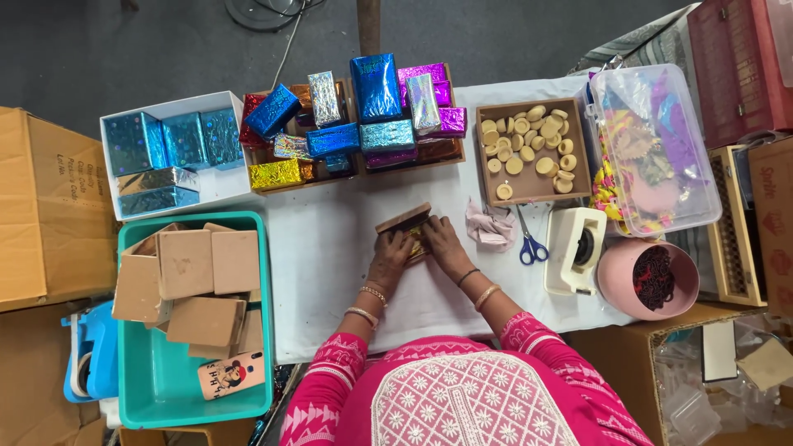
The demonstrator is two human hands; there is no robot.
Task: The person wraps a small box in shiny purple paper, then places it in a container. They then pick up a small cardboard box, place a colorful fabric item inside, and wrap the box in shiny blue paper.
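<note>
A small brown box [405,220] w/ gold foil under it is held mid-table on the white cloth [330,248]. Left hand [391,258] is clamped on its left edge, right hand [444,244] on its right, fingers curled tight. Box is judged light, stiff; foil slippery, crease-prone; best gripped at side edges.

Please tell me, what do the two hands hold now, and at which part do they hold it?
Both hands, left hand and right hand, grip a small brown box on the white table, at its near end; the exact finger placement cannot be told.
</note>
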